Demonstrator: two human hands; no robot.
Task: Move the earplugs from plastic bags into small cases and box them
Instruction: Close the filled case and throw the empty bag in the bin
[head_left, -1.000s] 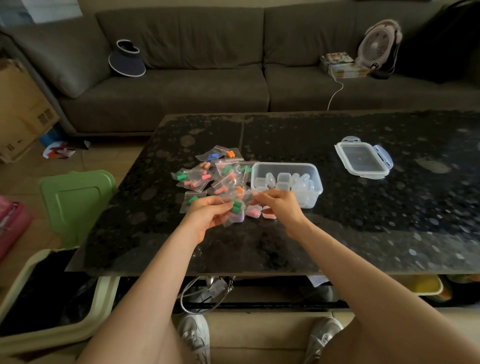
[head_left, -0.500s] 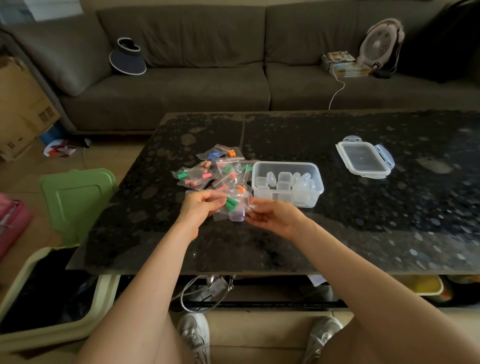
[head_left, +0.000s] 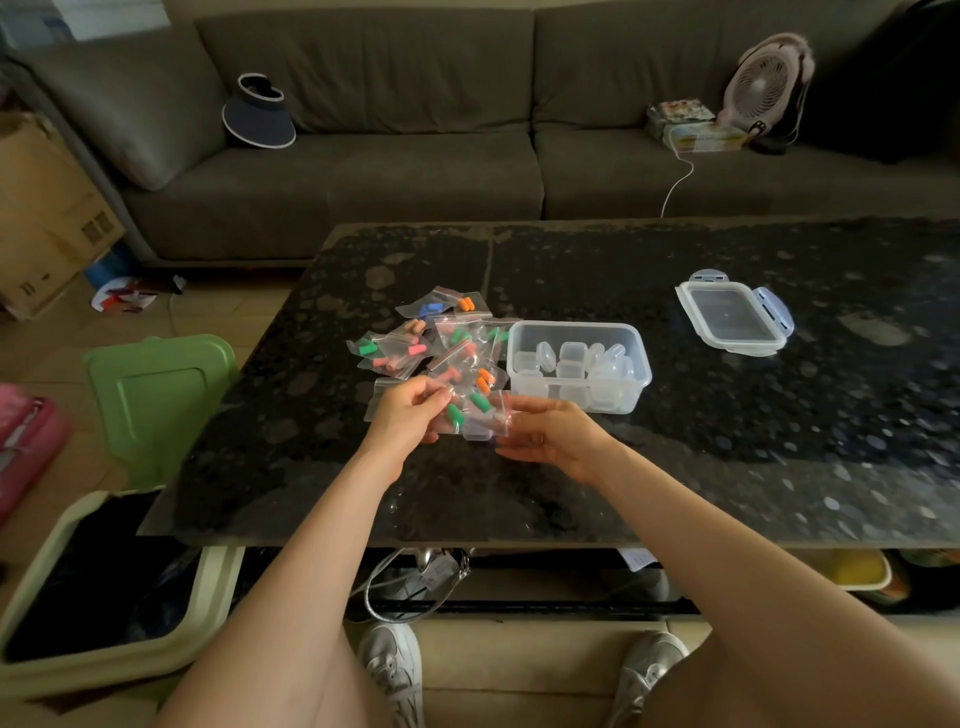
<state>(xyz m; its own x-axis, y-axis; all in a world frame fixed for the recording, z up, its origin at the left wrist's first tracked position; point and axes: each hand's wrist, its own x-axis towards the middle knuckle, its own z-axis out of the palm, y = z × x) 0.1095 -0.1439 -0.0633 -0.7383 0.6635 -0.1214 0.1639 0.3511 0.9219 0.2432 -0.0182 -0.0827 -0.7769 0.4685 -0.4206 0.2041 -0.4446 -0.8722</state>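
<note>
Dim, soft daylight; pale glare patches sheen the dark table (head_left: 779, 415), wide-angle bending warps the edges, slight blur throughout.

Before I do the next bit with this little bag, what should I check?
1. Bag held at both ends, by left hand and right hand: ok.
2. Green earplugs inside the bag: ok.
3. Bag's seal open: cannot tell.
4. Box uncovered, lid lying apart from it: ok.
5. Small cases waiting in the box: ok.
6. One of them out and ready by your hands: cannot tell.
</note>
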